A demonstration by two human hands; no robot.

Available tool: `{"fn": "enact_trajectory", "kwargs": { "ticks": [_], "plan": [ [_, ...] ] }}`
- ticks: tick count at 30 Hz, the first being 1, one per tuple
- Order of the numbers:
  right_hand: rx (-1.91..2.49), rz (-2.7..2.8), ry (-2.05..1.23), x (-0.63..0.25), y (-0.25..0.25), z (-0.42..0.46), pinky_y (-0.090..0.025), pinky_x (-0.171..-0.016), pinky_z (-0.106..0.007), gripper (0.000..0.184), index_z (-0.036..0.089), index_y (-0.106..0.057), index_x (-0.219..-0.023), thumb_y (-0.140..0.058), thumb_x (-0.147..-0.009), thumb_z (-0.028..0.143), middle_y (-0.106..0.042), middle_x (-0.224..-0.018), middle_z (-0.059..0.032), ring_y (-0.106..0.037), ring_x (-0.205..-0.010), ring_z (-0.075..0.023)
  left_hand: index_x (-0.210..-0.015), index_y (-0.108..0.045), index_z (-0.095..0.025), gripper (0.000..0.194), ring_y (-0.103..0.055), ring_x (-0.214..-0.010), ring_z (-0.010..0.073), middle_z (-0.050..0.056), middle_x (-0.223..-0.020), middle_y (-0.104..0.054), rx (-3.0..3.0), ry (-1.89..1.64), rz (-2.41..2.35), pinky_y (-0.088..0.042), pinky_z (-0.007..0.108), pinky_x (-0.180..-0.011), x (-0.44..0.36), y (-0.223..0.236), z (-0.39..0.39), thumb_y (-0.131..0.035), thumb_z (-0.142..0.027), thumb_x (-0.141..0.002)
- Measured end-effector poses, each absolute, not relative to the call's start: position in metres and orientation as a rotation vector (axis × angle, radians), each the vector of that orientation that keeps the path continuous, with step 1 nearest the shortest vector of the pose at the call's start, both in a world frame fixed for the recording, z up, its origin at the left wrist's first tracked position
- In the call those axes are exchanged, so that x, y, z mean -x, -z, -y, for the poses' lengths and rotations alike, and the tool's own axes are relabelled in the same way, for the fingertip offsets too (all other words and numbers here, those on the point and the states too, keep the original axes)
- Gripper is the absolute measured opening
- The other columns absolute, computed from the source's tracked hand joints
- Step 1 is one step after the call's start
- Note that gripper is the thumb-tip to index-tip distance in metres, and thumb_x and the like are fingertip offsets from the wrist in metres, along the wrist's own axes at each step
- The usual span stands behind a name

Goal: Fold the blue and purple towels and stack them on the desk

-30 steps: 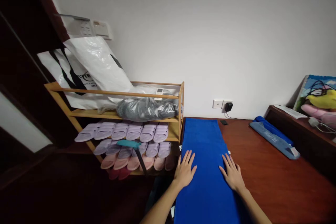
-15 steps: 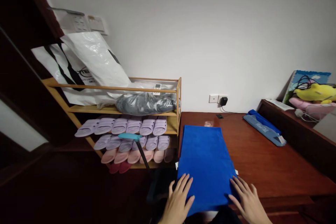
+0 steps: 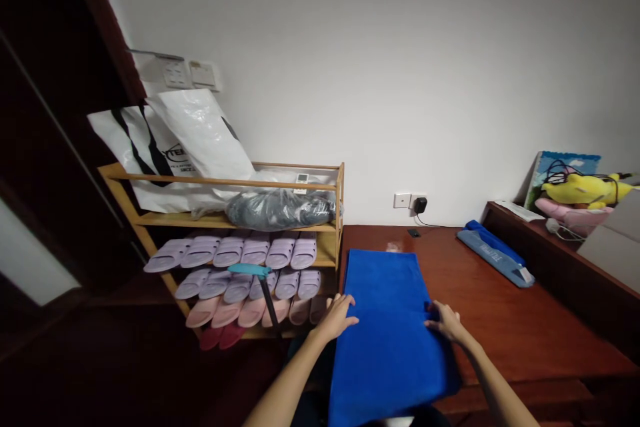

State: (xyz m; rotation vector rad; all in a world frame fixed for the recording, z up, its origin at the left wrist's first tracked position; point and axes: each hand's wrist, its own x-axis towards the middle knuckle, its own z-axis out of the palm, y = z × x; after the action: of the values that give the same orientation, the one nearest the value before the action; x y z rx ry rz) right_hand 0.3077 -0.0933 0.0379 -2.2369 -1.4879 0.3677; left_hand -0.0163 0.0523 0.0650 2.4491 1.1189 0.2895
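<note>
A bright blue towel (image 3: 387, 327) lies folded lengthwise on the left part of a reddish wooden table (image 3: 500, 320), its near end hanging over the front edge. My left hand (image 3: 336, 317) grips the towel's left edge, fingers curled over it. My right hand (image 3: 444, 320) pinches the right edge at about the same height. Both forearms reach in from the bottom of the view.
A wooden rack (image 3: 230, 240) with several purple and pink slippers (image 3: 250, 270) stands left of the table; white bags (image 3: 185, 140) and a dark bundle lie on top. A blue folded case (image 3: 495, 257), a wall socket with charger (image 3: 419, 203) and plush toys (image 3: 585, 190) are at the right.
The towel slid toward me, then my hands moved from lying flat near its near end to gripping its two side edges farther up. The view shifted slightly.
</note>
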Motion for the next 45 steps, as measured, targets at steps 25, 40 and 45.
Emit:
{"fn": "enact_trajectory", "kwargs": {
  "ticks": [25,40,45],
  "plan": [
    [1.796,1.438,0.058,-0.297,-0.254,0.228,-0.052,-0.069,-0.028,0.034,0.023,-0.069,-0.086,-0.061,-0.075,0.054,-0.071,-0.082,-0.0039,-0.064,-0.073,-0.0192,-0.077,-0.064,-0.02,0.02,-0.057,-0.074,0.018,0.001,-0.075,-0.063,-1.963,-0.97,-0.635,-0.045,0.025,-0.066,0.088,-0.269,0.007,-0.069,-0.039,-0.073],
    [1.483,0.906,-0.08,-0.252,-0.296,0.216,-0.044,-0.042,-0.024,0.03,0.02,-0.068,-0.084,-0.07,-0.069,0.046,-0.063,-0.057,0.0007,-0.051,-0.044,-0.0112,-0.07,-0.062,-0.017,0.028,-0.038,-0.041,0.0067,-0.009,-0.046,-0.041,-1.676,-1.216,-0.79,-0.03,0.018,-0.041,0.087,-0.314,0.038,-0.073,-0.043,-0.068],
    [1.447,0.795,-0.07,-0.248,-0.301,0.212,-0.044,-0.043,-0.024,0.033,0.018,-0.068,-0.086,-0.073,-0.067,0.044,-0.068,-0.062,-0.0024,-0.055,-0.047,-0.0124,-0.072,-0.059,-0.017,0.027,-0.035,-0.034,0.0047,-0.01,-0.038,-0.043,-1.586,-1.231,-0.768,-0.026,0.016,-0.036,0.081,-0.317,0.037,-0.074,-0.04,-0.067]
  ]
}}
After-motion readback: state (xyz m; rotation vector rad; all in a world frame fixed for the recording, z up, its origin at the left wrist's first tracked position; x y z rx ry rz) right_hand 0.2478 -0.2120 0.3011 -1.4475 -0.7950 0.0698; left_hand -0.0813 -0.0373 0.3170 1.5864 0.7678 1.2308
